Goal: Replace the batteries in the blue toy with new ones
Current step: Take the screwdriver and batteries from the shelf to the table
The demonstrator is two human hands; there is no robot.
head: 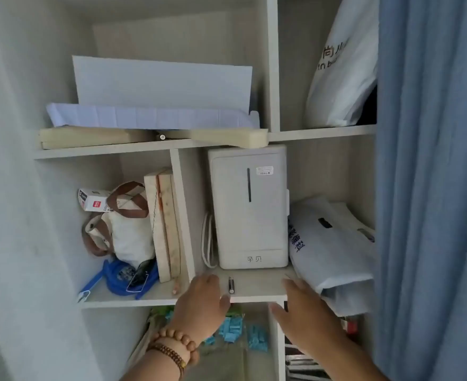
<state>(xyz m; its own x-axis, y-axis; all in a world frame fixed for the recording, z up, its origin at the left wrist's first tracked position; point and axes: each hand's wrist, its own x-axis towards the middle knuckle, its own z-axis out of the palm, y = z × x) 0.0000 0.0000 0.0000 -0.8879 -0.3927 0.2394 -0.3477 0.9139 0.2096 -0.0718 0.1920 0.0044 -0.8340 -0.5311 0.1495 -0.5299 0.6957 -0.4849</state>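
Here, a small dark cylindrical battery is lying on the pale wooden shelf board, near its front edge, with its metal end pointing toward the viewer. It is being flanked by two bare hands, and neither is touching it. The left hand, with two brown beaded bracelets being worn at the wrist, is being held just beside the battery with its fingers loosely spread and lightly curled over the shelf's front edge; nothing is being gripped by it. The right hand is being held open and flat on the other side, fingers extended toward the shelf, and it too is empty.

Directly behind the battery, a tall white plastic appliance with a dark vertical slot is standing upright, with a white cord being looped at its left side. To its right, a pale printed plastic bag is slumping against it. In the neighbouring compartment to the left, a blue coiled hose-like item, a cream canvas bag with brown straps and upright pale boards are being stored. A blue curtain is hanging along the right. The blue toy cannot be identified with certainty.
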